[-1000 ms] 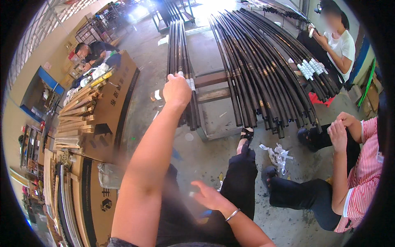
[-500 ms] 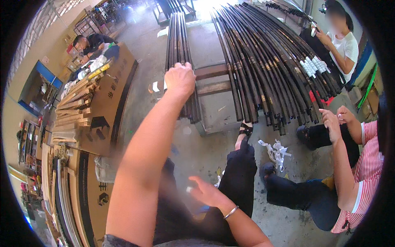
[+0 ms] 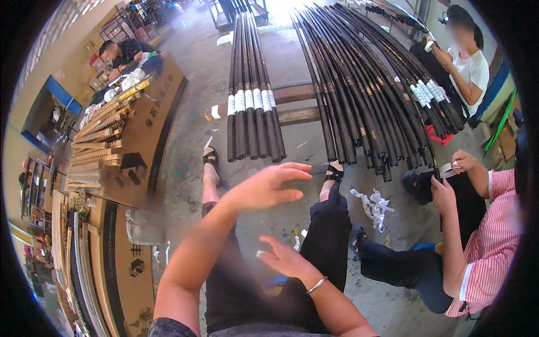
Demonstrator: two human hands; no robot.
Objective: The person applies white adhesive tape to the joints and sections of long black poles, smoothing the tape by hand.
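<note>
My left hand (image 3: 275, 186) hovers in front of the near ends of several black poles (image 3: 255, 135). Its fingers are stretched out and nothing is in them. The poles lie side by side, each with a white wrapped band (image 3: 249, 101) near its close end. Lower down, over my lap, is my right hand (image 3: 287, 263), with a silver bangle on the wrist. Its visible fingers are apart; a small white patch shows at one fingertip, and I cannot tell if it is a nail or a scrap.
A larger spread of black poles (image 3: 359, 95) lies to the right on a wooden crossbar (image 3: 292, 94). At the right, a person in a striped shirt (image 3: 488, 224) holds a roll of white tape (image 3: 447, 170). White scraps (image 3: 372, 209) litter the floor. Cardboard boxes (image 3: 149, 135) stand left.
My left hand has left the left group of poles and come back toward me, and their white bands now show, spread side by side. The right hand has barely moved.
</note>
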